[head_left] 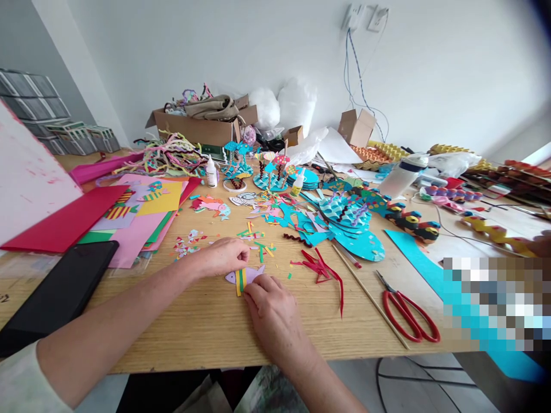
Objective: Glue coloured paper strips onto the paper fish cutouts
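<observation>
A small light purple paper fish (231, 278) with a drawn eye lies on the wooden table in front of me. Yellow and green paper strips (241, 281) run across its body, and the yellow one sticks out past its lower edge. My left hand (224, 256) is closed just above the fish, at the strips' upper ends; whatever its fingertips pinch is hidden. From the lower right, my right hand (275, 307) has its fingers curled and pressed on the fish, covering part of the body near the tail. Short green and yellow strips (262, 249) are scattered beyond.
Red-handled scissors (408, 315), a thin wooden stick (372, 298) and red paper strips (321, 268) lie to the right. At left are a black phone (55, 289) and coloured paper sheets (129, 229). Glue bottles (211, 173) and blue paper crafts (344, 215) stand farther back.
</observation>
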Demonstrator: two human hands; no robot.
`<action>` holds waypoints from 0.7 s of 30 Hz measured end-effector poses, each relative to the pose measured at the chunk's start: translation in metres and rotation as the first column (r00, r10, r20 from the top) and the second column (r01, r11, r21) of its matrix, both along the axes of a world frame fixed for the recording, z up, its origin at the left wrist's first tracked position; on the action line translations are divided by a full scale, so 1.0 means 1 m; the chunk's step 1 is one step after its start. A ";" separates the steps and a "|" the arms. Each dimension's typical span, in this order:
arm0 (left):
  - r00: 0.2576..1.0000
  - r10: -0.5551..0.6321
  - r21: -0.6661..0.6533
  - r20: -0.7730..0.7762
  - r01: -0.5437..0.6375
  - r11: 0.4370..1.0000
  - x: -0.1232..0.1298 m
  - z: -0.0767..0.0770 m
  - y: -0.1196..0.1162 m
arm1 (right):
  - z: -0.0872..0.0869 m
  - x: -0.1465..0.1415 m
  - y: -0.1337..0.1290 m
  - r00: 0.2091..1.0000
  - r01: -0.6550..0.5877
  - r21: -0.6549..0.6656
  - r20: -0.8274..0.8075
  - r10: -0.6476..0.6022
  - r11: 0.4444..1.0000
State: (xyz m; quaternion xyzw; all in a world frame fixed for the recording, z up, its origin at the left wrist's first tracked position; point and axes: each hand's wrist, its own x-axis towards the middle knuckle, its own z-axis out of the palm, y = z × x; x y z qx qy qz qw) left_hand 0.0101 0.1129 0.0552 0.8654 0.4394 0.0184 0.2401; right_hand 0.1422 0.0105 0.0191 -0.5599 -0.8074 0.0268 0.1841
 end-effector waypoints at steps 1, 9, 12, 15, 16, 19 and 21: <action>1.000 -0.004 0.000 0.003 0.004 1.000 0.000 -0.001 0.001 | 0.000 0.000 0.000 1.000 0.001 -0.002 -0.002 -0.001 1.000; 0.998 0.021 0.047 0.056 -0.023 0.999 0.000 -0.006 0.004 | 0.005 0.000 -0.002 1.000 -0.005 -0.024 -0.016 0.005 1.000; 0.992 0.065 0.081 0.106 -0.074 0.994 -0.003 0.000 0.005 | 0.006 0.000 -0.003 1.000 -0.007 -0.030 -0.030 0.006 1.000; 0.985 0.070 0.136 0.161 -0.093 0.986 -0.009 0.008 -0.002 | 0.007 0.000 -0.004 0.999 -0.014 -0.029 -0.035 0.013 0.999; 0.986 0.034 0.150 0.165 -0.059 0.987 -0.011 0.009 -0.007 | 0.007 0.000 -0.004 0.999 -0.014 -0.029 -0.036 0.013 0.999; 0.976 -0.164 0.165 0.144 0.140 0.976 -0.018 0.009 -0.024 | 0.007 0.000 -0.004 0.999 -0.014 -0.033 -0.033 0.013 0.999; 0.956 -0.254 0.175 0.146 0.228 0.958 -0.021 0.005 -0.036 | 0.007 0.000 -0.003 1.000 -0.014 -0.039 -0.026 0.013 0.999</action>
